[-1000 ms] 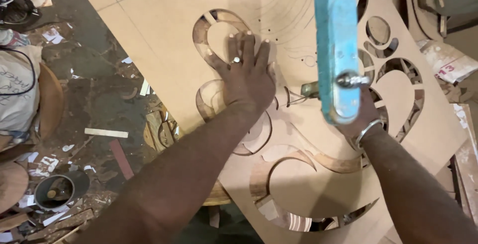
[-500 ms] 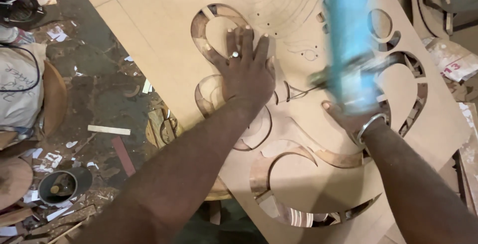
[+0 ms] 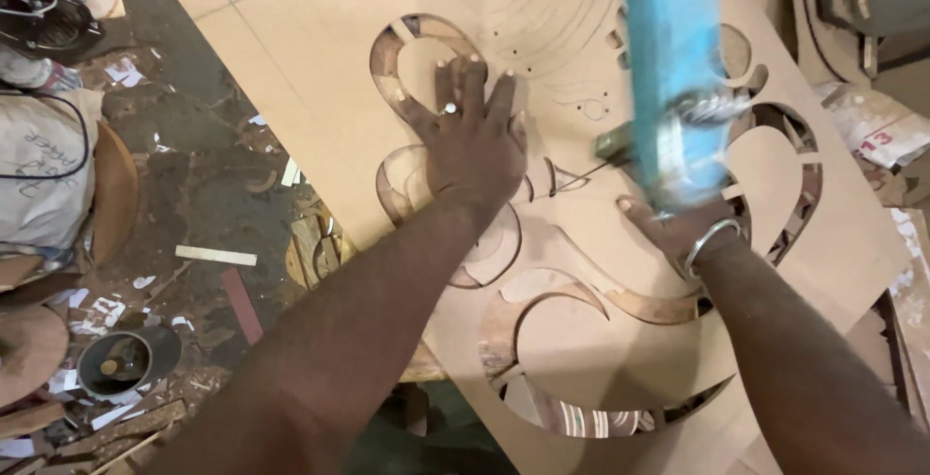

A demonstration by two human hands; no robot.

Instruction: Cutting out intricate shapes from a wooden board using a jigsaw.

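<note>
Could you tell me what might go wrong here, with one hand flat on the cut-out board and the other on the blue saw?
The left hand lies flat on the board close to the blue saw, so a slip could bring the tool toward its fingers. The right hand is largely hidden beneath the blurred saw, so its grip cannot be judged. The thin curved strips between cut-outs look liable to snap under pressure.

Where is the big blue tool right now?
In the head view, the blue tool is at the upper right, standing over the cut-out wooden board. The right hand grips it from below, and the left hand presses flat on the board beside it.
</note>
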